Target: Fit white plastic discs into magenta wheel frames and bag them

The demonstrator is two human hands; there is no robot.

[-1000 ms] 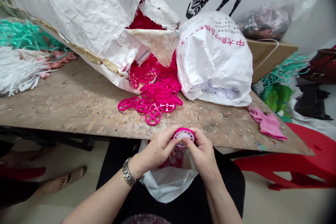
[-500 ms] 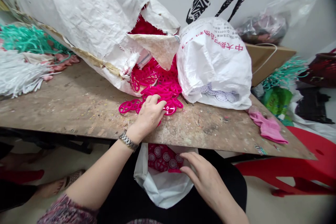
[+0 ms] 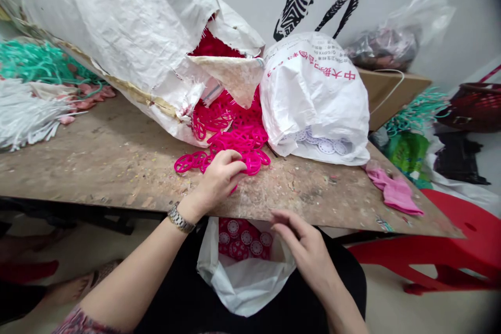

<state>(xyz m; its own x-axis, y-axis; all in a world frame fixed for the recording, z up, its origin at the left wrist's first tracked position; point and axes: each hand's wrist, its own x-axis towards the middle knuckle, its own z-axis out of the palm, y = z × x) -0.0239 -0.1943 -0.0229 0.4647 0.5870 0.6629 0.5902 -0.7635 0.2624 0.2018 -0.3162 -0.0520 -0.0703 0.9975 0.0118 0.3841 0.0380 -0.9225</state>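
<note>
My left hand [image 3: 223,175], with a metal watch at the wrist, bends over a pile of bright pink spoked plastic rings [image 3: 238,138] on the table. Its fingers are curled, and a bit of pink ring shows under its thumb side. My right hand [image 3: 299,240] hovers by the table edge over a white bag [image 3: 246,292] on my lap, thumb apart from the fingers, with nothing visible in it. Inside the bag are pink pieces with white spoked discs [image 3: 245,240].
A big white woven sack [image 3: 117,31] spills the pink rings at its torn mouth. A white printed bag [image 3: 313,99] with pale lilac discs stands to its right. A pink cloth [image 3: 395,190] lies near the right edge of the table, beside a red stool [image 3: 465,224].
My right hand has risen slightly from the bag's opening; the pink piece by its fingertips is no longer visible there. My left hand stays at the pile, its fingers more curled.
</note>
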